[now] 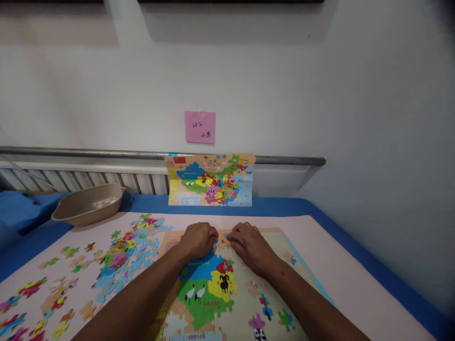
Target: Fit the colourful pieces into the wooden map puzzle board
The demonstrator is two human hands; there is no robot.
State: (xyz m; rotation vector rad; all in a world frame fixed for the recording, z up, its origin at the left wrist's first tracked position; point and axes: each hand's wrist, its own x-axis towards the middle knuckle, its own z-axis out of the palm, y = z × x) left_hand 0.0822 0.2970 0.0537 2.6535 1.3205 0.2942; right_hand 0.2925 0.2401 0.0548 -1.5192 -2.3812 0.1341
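Note:
A partly assembled map jigsaw puzzle [199,303] lies on its pale board in front of me, with blue, green and yellow regions, two cranes and a dark ram. My left hand [201,239] is closed at the puzzle's far edge, its fingertips pinched on the top row. Facing it, my right hand [250,244] has its fingers bent down onto the same row. Between the fingertips shows a puzzle piece [223,240] with red lettering; the fingers partly cover it. Loose pieces, among them a pink one with a panda [258,324], rest on the board's right half.
Many loose pieces [124,255] spread across the pink sheet [341,265] at left. Behind them stands a beige basin [88,204] with a few pieces inside. A printed reference map [211,181] leans against the wall rail [291,161], below a pink note [200,127].

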